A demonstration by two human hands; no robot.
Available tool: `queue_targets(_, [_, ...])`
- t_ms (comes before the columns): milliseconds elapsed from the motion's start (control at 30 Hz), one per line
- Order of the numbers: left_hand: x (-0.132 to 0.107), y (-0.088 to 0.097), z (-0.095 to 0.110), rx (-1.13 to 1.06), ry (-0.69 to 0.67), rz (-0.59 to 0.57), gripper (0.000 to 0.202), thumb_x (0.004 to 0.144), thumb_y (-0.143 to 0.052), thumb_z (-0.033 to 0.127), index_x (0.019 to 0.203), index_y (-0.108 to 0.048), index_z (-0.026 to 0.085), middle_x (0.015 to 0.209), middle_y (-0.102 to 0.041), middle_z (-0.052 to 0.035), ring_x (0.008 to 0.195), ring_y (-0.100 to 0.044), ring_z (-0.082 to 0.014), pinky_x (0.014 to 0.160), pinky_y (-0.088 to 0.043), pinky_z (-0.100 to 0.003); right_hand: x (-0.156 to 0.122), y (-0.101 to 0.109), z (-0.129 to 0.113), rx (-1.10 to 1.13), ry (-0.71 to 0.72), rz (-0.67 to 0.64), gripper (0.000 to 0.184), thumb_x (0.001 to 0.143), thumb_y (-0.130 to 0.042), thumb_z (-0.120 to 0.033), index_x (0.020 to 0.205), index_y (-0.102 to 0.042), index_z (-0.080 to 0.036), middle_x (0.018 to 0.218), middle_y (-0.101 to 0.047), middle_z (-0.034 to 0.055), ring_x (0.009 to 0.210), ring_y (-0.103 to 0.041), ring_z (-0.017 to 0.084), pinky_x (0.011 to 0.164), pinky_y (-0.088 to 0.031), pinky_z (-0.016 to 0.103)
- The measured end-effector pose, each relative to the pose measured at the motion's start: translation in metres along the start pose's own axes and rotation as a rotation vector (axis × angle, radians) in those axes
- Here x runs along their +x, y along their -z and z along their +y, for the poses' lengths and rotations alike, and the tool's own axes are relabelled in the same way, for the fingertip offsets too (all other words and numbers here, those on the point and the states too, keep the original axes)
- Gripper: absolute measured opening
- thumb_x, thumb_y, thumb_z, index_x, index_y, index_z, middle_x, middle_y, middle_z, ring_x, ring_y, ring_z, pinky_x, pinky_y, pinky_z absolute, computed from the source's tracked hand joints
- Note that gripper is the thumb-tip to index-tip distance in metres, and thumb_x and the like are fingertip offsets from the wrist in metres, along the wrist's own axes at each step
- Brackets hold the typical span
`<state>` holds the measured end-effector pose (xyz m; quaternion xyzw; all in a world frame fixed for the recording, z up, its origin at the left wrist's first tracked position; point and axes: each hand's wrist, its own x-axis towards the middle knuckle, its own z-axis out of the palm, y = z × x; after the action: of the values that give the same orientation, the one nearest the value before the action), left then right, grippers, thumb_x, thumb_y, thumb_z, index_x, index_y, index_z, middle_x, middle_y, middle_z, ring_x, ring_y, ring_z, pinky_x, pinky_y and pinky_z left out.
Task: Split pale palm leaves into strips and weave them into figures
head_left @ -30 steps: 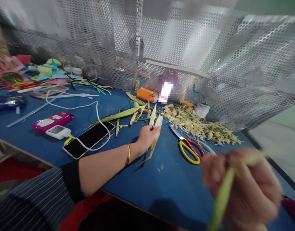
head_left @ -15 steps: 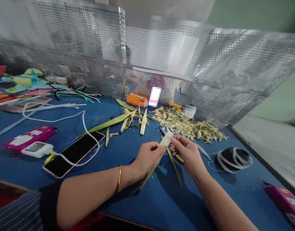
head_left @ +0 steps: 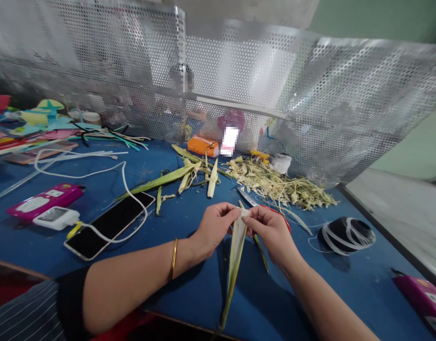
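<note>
Husk strip (head_left: 235, 253) is pinched by left hand (head_left: 214, 227) and right hand (head_left: 273, 233) side by side, thumbs uppermost.

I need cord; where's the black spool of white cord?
The black spool of white cord is at the head view's right, between the right hand and the magenta rectangular device.

Left of left hand (head_left: 216, 228): dark-screened phone (head_left: 122, 220) lay under white cable (head_left: 114, 242); magenta device (head_left: 45, 201) farther out. Orange packet (head_left: 202, 146) sat beyond that hand.
</note>
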<state>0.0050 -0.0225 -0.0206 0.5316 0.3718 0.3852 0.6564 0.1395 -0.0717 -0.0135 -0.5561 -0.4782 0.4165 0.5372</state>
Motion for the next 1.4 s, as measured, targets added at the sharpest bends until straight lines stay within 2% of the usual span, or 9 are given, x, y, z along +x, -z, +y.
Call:
queue_targets(167, [0.000, -0.001, 0.001, 0.036, -0.021, 0.000, 0.020, 0.076, -0.063, 0.033, 0.070, -0.065, 0.014, 0.063, -0.061, -0.0011, 0.056, -0.049, -0.0100, 0.050, -0.039, -0.021, 0.001, 0.001, 0.004, -0.023, 0.061, 0.069, 0.026, 0.072, -0.074, -0.041, 0.075, -0.063, -0.018, 0.062, -0.059, -0.0019, 0.057, -0.051, 0.011, 0.056, -0.041, 0.024])
queue_targets(467, [0.000, -0.001, 0.001, 0.037, -0.024, -0.015, 0.022, 0.074, -0.063, 0.036, 0.067, -0.064, 0.015, 0.060, -0.057, 0.0011, 0.055, -0.047, -0.0101, 0.049, -0.038, -0.022, 0.000, 0.000, 0.005, -0.011, 0.054, 0.107, 0.024, 0.070, -0.075, -0.038, 0.071, -0.063, -0.018, 0.060, -0.056, -0.0023, 0.057, -0.047, 0.012, 0.055, -0.038, 0.026])
queue_targets(667, [0.001, -0.001, 0.002, 0.051, -0.034, -0.017, 0.018, 0.072, -0.062, 0.031, 0.064, -0.064, 0.015, 0.057, -0.056, 0.0020, 0.052, -0.044, -0.0087, 0.051, -0.036, -0.022, -0.001, -0.001, 0.007, 0.020, 0.065, 0.136, 0.019, 0.068, -0.075, -0.033, 0.068, -0.063, -0.019, 0.061, -0.057, -0.0024, 0.058, -0.048, 0.012, 0.056, -0.037, 0.026])
queue_targets(900, [0.002, -0.001, -0.004, 0.019, 0.006, -0.008, 0.016, 0.071, -0.061, 0.027, 0.062, -0.062, 0.014, 0.054, -0.053, 0.0035, 0.051, -0.042, -0.0075, 0.051, -0.035, -0.021, -0.002, -0.002, 0.007, -0.165, 0.179, 0.104, 0.017, 0.077, -0.067, -0.032, 0.069, -0.060, -0.019, 0.060, -0.051, -0.0035, 0.057, -0.042, 0.011, 0.054, -0.034, 0.025])
queue_targets(967, [0.002, -0.001, -0.003, 0.004, -0.002, 0.000, 0.017, 0.073, -0.062, 0.028, 0.064, -0.062, 0.014, 0.057, -0.055, 0.0029, 0.052, -0.044, -0.0079, 0.051, -0.036, -0.021, -0.003, -0.003, 0.007, -0.151, 0.167, 0.120, 0.018, 0.078, -0.068, -0.033, 0.071, -0.060, -0.019, 0.061, -0.052, -0.0034, 0.058, -0.043, 0.011, 0.054, -0.035, 0.025])
queue_targets(1200, [0.001, -0.001, 0.000, 0.053, -0.051, 0.036, 0.020, 0.077, -0.063, 0.032, 0.069, -0.064, 0.014, 0.061, -0.058, 0.0010, 0.055, -0.047, -0.0092, 0.053, -0.037, -0.023, -0.004, -0.008, 0.009, 0.115, -0.004, 0.136, 0.028, 0.067, -0.077, -0.039, 0.077, -0.062, -0.018, 0.065, -0.059, -0.0010, 0.059, -0.050, 0.012, 0.057, -0.041, 0.026])
queue_targets(1400, [0.002, -0.002, -0.003, 0.066, -0.051, 0.042, 0.019, 0.076, -0.062, 0.031, 0.067, -0.062, 0.015, 0.059, -0.056, 0.0021, 0.054, -0.047, -0.0097, 0.052, -0.037, -0.023, -0.004, -0.009, 0.010, 0.013, 0.032, 0.121, 0.028, 0.070, -0.074, -0.043, 0.069, -0.061, -0.018, 0.061, -0.056, -0.0017, 0.057, -0.047, 0.012, 0.055, -0.039, 0.026])
